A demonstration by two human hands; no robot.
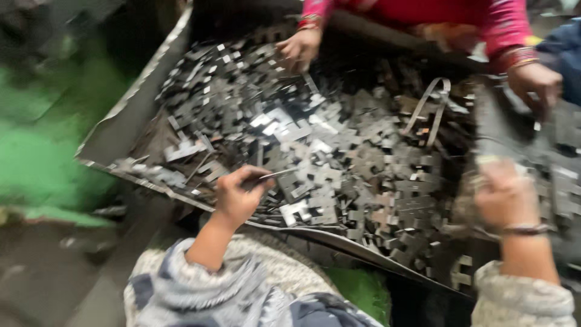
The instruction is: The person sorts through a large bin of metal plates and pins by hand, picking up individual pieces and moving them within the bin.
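Note:
A large metal tray holds a heap of small dark stamped metal pieces. My left hand rests at the tray's near edge, its fingers closed around a thin metal strip that points right over the pile. My right hand is raised at the tray's right side and is blurred; it seems to grip a stack of metal pieces, though the blur hides the detail. Both my sleeves are grey knit.
Across the tray a person in red sleeves reaches in, one hand on the pile, the other hand at the far right. A bent metal band lies on the heap. Green floor lies to the left.

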